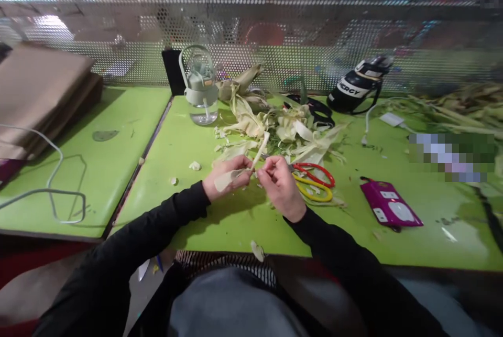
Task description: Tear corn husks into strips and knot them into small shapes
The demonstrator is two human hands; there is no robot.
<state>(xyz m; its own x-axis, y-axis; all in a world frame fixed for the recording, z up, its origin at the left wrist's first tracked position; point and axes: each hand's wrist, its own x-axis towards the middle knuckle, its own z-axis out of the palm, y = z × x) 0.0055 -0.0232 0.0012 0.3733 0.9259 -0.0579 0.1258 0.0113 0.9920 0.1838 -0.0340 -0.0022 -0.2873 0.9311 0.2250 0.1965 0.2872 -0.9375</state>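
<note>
My left hand [231,177] is closed on a strip of pale corn husk [260,152], which sticks up between its fingers and widens into a flap over the back of the hand. Close beside it, my right hand [280,185] has thumb and fingers pinched together near the strip; what it holds, if anything, is too small to make out. Just beyond both hands lies a heap of crumpled corn husks [251,119]. Scissors with red and yellow handles [317,182] lie right of my right hand.
A clear water bottle [202,98] stands behind the husks, and a black bottle [356,85] leans at the back right. A purple power strip [391,206] lies on the right. Brown cardboard [43,96] and a cable [55,190] occupy the left. A perforated metal screen [137,59] closes off the back.
</note>
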